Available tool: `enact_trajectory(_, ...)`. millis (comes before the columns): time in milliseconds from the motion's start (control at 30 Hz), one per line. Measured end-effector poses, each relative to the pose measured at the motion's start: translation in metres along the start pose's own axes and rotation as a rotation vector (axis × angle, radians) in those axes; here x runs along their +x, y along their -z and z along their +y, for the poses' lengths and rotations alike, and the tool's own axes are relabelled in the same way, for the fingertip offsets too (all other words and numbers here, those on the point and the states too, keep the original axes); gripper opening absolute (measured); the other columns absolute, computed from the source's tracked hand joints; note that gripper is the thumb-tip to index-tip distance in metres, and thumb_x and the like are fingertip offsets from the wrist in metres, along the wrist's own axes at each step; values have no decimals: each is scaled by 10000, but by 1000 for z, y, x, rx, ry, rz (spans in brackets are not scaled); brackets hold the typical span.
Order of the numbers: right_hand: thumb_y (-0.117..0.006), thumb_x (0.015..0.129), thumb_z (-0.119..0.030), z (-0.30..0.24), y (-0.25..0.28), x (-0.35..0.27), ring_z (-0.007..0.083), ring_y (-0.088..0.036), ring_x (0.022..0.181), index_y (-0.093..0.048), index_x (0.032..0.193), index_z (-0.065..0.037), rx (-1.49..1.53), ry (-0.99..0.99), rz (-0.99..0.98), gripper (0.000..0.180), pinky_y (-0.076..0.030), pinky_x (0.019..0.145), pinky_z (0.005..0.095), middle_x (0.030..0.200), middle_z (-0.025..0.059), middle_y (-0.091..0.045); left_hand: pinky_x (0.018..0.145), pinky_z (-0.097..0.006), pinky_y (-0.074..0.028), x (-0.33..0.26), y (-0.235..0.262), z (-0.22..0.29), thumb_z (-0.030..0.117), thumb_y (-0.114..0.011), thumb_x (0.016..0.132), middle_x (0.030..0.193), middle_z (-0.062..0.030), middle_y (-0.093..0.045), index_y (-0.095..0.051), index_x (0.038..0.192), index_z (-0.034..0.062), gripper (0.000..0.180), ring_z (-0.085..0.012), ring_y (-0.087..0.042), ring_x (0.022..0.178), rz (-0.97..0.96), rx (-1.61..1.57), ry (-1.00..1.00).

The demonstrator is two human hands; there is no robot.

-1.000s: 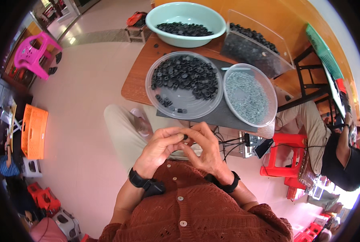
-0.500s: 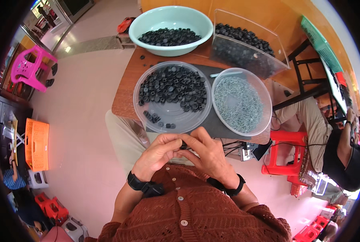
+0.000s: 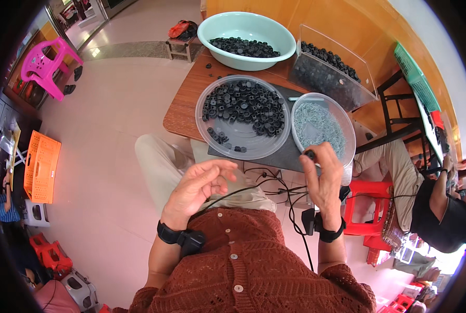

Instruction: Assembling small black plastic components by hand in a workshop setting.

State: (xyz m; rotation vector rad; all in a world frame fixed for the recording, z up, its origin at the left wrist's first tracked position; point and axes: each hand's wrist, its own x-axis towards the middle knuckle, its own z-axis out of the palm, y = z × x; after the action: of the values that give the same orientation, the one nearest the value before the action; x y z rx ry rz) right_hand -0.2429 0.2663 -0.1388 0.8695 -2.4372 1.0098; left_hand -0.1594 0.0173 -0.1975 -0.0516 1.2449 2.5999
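Note:
Between the thumb and fingers of my right hand (image 3: 324, 177) is a small round black plastic part (image 3: 310, 154), held at the near edge of a clear oval tub (image 3: 350, 136). Thin silvery metal pieces (image 3: 316, 122), like screws or pins, fill that tub. My left hand (image 3: 195, 185) hovers above my lap, fingers loosely bent and apart, with nothing visible in it. Just beyond it lies a clear round tub (image 3: 251, 143) with many similar black parts (image 3: 243, 104), a few of them apart near its front.
At the table's (image 3: 183, 107) back stand a pale green basin (image 3: 248, 62) and a clear bin (image 3: 316, 78), both holding black parts. Black cables (image 3: 290, 193) hang below the table edge. A red stool (image 3: 368, 206) and another person (image 3: 436, 208) are at the right.
My hands were together over my lap around a small dark part. Now they are apart: the right has moved right and forward to the tub of metal pieces. The view has shifted slightly.

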Motion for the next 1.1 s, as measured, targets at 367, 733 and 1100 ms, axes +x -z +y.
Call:
enact_trajectory(367, -638, 789, -57, 38, 61, 41, 165, -512, 558, -590, 856, 21, -162, -3, 277, 113, -403, 518, 275, 674, 94, -528, 649, -208, -481, -5, 0, -2, 201, -502, 927, 908, -80, -611, -553, 1114, -35, 305, -84, -558, 715, 21, -29, -34)
enact_trajectory(733, -533, 876, -294, 155, 87, 155, 341, -592, 854, -508, 1178, -59, -751, -166, 420, 384, -470, 713, 415, 999, 166, -572, 672, -207, -473, -4, 5, 3, 195, -497, 930, 924, -77, -608, -554, 1124, -28, 301, -76, -556, 733, 8, -21, -69)
enact_trajectory(1100, -637, 771, -65, 66, -1, 66, 234, -605, 659, -653, 896, -7, 80, -131, -183, 139, -471, 610, 312, 774, 136, -629, 638, -205, -474, 0, 31, 9, 216, -531, 912, 901, -79, -621, -570, 1091, -36, 311, -84, -556, 697, 154, 32, -84)
